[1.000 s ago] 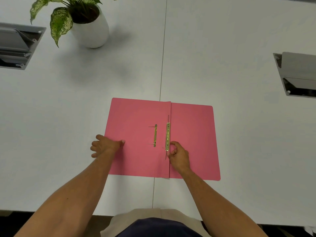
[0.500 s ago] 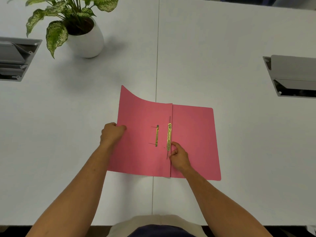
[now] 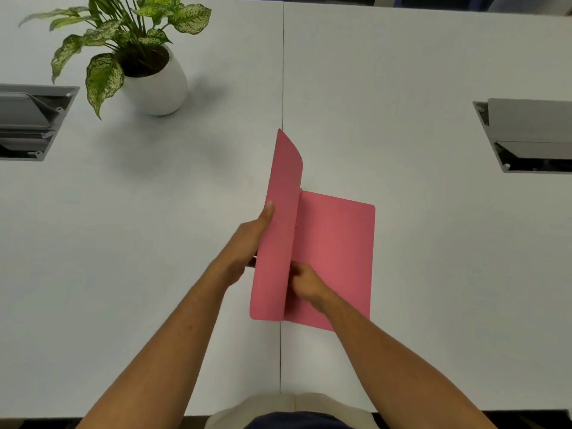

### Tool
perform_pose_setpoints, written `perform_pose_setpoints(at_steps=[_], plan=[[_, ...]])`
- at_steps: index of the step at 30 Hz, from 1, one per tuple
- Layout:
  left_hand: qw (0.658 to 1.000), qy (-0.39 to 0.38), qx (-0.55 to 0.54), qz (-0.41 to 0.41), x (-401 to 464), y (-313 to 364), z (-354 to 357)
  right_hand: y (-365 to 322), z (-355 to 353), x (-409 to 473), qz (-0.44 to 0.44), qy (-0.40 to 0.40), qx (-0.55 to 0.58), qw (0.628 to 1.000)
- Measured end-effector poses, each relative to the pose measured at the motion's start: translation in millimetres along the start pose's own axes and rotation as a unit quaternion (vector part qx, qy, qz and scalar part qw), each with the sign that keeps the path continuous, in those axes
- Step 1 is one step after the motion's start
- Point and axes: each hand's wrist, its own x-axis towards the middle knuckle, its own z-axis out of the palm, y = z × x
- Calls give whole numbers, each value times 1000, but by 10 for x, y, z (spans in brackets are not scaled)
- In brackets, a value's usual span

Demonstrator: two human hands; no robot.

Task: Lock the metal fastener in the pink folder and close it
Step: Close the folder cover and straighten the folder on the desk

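Far left: grey recessed cable box (image 3: 29, 122) set into the white table (image 3: 123, 243), lid part open. Next to it a potted plant (image 3: 145, 66), green-and-cream speckled leaves, round white pot. A thin seam (image 3: 282, 72) runs down the table middle.

Left hand (image 3: 247, 243) comes in from lower left, holding the front cover (image 3: 280, 230) of the pink folder (image 3: 337, 258). Thumb lies flat on the cover's outer face, pointing away from the person; fingers are behind the cover, hidden, so the hand looks clamped on the cover's edge but the full grip can't be seen.

Folder sits at table centre, right on the seam, near the person's edge. Plain matte pink card, rounded corners, no label or print visible. Front cover stands about upright, roughly halfway over, top corner curling a bit to the right. Back cover lies flat on the table to the right of the spine, bare pink surface showing. Metal fastener not visible, hidden behind the raised cover.

Right hand (image 3: 305, 281) rests on the back cover just beside the spine, low down, fingers curled and partly tucked behind the raised cover. Can't tell if it pinches anything or only presses.

Far right: second grey cable box (image 3: 526, 134), lid tilted up.

Bottom edge: person's beige and dark clothing.
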Motion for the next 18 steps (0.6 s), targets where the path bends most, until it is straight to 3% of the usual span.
perform_pose_setpoints(at_steps=[5, 8, 12, 16, 18], plan=[[998, -19, -54, -36, 136, -240, 161, -13, -386, -206, 2, 46, 114, 992], [999, 18, 26, -24, 245, -415, 259, 196, -726, -351, 85, 113, 229, 963], [986, 80, 142, -45, 409, -751, 327, 196, -1095, -371, -2, 129, 331, 935], [977, 125, 160, -73, 483, -955, 347, 345, -1247, -401, 21, 174, 325, 929], [975, 137, 162, -71, 489, -1007, 357, 445, -1215, -435, 28, 231, 196, 953]])
